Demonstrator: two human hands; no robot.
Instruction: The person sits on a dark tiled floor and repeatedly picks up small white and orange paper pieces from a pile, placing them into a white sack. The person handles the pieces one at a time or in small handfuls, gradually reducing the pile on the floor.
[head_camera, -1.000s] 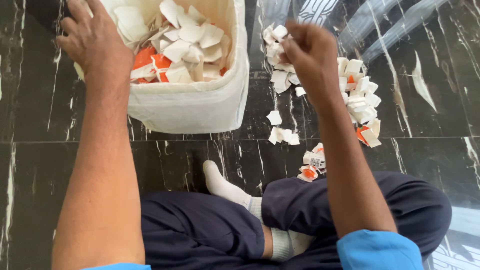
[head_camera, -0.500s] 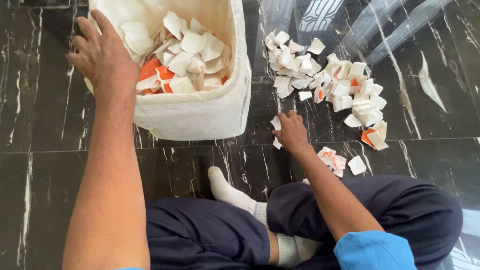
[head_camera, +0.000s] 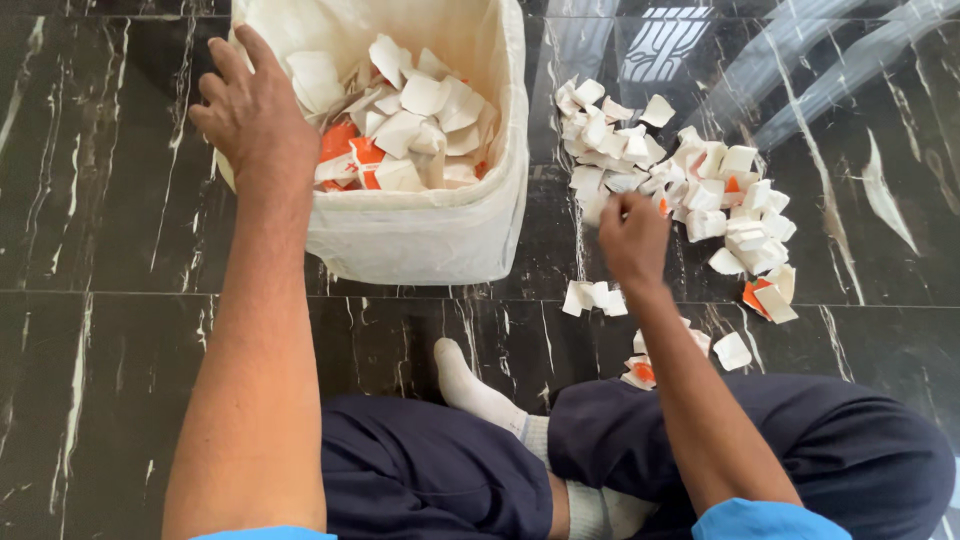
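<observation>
My left hand (head_camera: 258, 118) rests spread on the rim of the white bin (head_camera: 420, 235), grasping nothing. My right hand (head_camera: 632, 238) is pinched at the near edge of the floor pile of paper scraps (head_camera: 690, 180) (fingertip contents: cannot tell). Black marble floor (head_camera: 110, 330) underneath.

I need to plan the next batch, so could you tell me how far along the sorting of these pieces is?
Done: the bin holds many pieces. In hand: the left hand rests on its rim; the right hand is raised over the floor pile, contents hidden. Left: that pile and small clusters nearer the knee.
</observation>
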